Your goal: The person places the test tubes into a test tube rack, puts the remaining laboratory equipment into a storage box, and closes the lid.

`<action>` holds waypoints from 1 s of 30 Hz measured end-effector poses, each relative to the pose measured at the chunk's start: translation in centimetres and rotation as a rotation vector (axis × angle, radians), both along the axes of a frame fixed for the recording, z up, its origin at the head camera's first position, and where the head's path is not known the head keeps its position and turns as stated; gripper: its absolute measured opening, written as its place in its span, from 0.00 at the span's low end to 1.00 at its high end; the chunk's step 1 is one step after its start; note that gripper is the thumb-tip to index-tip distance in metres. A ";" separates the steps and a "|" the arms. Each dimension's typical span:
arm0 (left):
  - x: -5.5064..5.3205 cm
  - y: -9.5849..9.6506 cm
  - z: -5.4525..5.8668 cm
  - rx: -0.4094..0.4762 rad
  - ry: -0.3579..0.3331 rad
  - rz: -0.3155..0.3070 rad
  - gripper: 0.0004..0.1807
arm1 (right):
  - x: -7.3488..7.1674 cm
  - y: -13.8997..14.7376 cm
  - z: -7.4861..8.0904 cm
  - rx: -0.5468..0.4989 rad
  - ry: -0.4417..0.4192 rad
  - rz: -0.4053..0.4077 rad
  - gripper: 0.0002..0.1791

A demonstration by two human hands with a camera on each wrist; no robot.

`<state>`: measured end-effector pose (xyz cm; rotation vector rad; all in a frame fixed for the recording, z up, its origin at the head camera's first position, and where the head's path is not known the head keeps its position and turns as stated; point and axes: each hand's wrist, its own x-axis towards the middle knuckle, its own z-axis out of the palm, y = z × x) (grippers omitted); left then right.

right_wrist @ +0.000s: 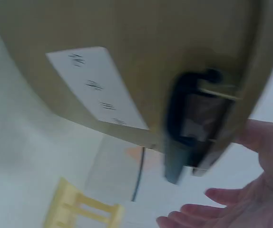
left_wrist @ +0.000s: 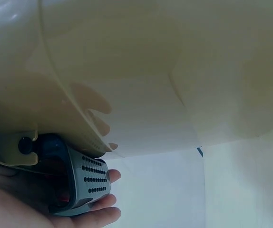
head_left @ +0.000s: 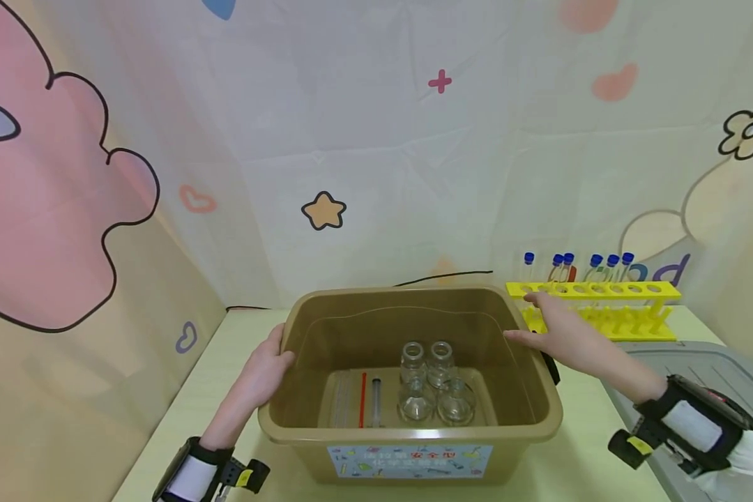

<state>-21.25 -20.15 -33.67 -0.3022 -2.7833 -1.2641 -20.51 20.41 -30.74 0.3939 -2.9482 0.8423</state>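
Observation:
A tan plastic storage box [head_left: 408, 436] stands on the table, with a printed label on its front. My left hand [head_left: 265, 369] grips its left side, thumb at the rim. In the left wrist view its fingers [left_wrist: 103, 216] reach around the grey and black latch handle [left_wrist: 91, 178]. Beside the right rim is my right hand [head_left: 571, 335], fingers spread and thumb over the edge. The right wrist view shows those fingers apart from the dark side latch [right_wrist: 179, 114]. Inside the box are several small glass vessels [head_left: 436, 390], a red stick [head_left: 362, 401] and a grey slim rod [head_left: 376, 403].
Behind my right hand stands a yellow test tube rack [head_left: 627, 324] holding several tubes with blue caps [head_left: 596, 259]. A grey lid [head_left: 671, 355] lies at the right. Patterned cloth [head_left: 376, 174] hangs behind the pale table [head_left: 194, 411].

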 end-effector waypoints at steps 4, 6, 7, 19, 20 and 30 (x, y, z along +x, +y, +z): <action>0.0 -0.1 -0.1 -0.001 -0.001 0.002 0.28 | 0.2 0.0 -1.4 -0.106 -0.017 -0.011 0.43; -0.1 -0.1 -0.1 0.000 0.000 0.002 0.28 | 0.3 0.0 -1.9 -0.162 -0.013 0.011 0.39; -0.1 -0.1 -0.2 0.000 0.001 0.001 0.28 | 0.4 0.0 -2.1 -0.187 -0.010 0.025 0.36; 0.0 -0.2 -0.3 0.037 -0.009 0.001 0.29 | 0.7 0.3 -2.9 -0.185 0.015 0.013 0.32; 0.0 -0.2 -0.3 0.039 -0.008 0.002 0.29 | 0.8 0.3 -2.9 -0.186 0.019 0.010 0.32; -0.1 0.0 -0.2 0.029 0.007 -0.007 0.29 | 0.4 0.6 -2.8 -0.193 0.049 0.010 0.31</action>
